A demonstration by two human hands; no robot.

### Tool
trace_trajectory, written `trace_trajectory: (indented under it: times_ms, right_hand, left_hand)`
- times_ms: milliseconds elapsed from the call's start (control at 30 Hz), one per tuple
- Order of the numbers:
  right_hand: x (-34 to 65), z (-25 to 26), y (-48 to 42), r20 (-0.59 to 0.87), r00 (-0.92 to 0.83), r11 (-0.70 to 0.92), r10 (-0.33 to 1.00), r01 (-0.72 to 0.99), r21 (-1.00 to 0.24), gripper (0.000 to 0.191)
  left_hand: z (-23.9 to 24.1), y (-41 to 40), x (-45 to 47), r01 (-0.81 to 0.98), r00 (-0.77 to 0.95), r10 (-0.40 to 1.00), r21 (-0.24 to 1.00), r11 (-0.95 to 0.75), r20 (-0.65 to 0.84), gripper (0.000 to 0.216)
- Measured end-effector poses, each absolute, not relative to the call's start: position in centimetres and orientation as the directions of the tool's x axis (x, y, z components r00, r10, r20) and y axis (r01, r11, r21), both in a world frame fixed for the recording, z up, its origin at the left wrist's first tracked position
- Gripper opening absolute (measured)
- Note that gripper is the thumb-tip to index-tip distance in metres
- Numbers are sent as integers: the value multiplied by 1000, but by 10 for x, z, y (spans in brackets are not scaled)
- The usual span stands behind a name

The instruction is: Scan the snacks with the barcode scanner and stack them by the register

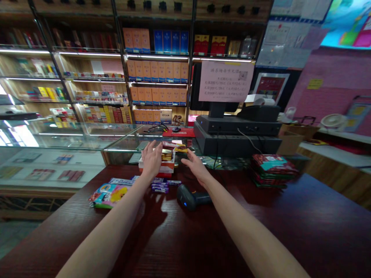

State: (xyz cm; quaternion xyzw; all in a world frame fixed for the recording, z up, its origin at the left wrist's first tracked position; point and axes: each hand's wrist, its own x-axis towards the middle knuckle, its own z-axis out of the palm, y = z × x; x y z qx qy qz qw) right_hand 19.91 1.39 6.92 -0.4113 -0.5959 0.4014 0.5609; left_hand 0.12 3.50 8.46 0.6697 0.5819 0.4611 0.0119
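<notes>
Yellow pkt (181,148) (1) at R hand (197,166), can't tell grip; L hand (151,157) unclenched, by 1 box (167,168).

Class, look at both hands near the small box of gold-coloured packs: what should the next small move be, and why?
Probably the right hand should secure its grip on the yellow packet before shifting it: the packet appears only at its fingertips, beside the box, and a firm grip is unclear.
</notes>
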Motion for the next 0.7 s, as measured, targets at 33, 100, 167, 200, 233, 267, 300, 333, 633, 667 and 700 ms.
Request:
trace_trajectory:
  times_ms: [33,100,167,200,233,267,300,333,633,667,700]
  right_hand:
    - [207,68,11,340,-15,340,940,24,-940,67]
    - [222,65,3,332,35,331,943,19,-943,72]
    - [237,60,-4,325,57,324,944,24,-946,76]
    - [243,58,-9,331,60,330,942,22,-944,78]
    - [250,56,-13,335,64,335,940,11,-942,80]
    - [255,53,-17,339,62,339,939,6,-941,81]
    - [260,51,-21,339,69,340,938,1,-941,81]
    - [264,48,-25,337,75,338,939,0,-941,81]
    - [275,28,-40,450,278,435,848,117,-893,55]
    - [274,26,-41,452,307,428,838,145,-892,54]
    - [273,23,-42,453,328,421,829,168,-891,52]
  left_hand:
    - [82,34,6,763,-81,778,541,-354,624,57]
    - [76,31,15,758,-33,750,505,-413,661,56]
    - [69,28,24,761,22,720,456,-461,693,56]
    - [65,26,29,763,44,708,434,-480,705,56]
    - [62,23,34,763,57,694,417,-493,717,55]
    - [58,21,38,763,68,680,402,-507,730,54]
    - [55,18,43,762,81,666,384,-521,742,51]
    - [52,15,47,762,98,653,366,-535,751,49]
    - [35,-2,57,760,141,571,281,-586,809,41]
    - [34,-3,56,760,138,561,276,-588,816,40]
    - [32,-4,56,761,132,550,272,-589,825,40]
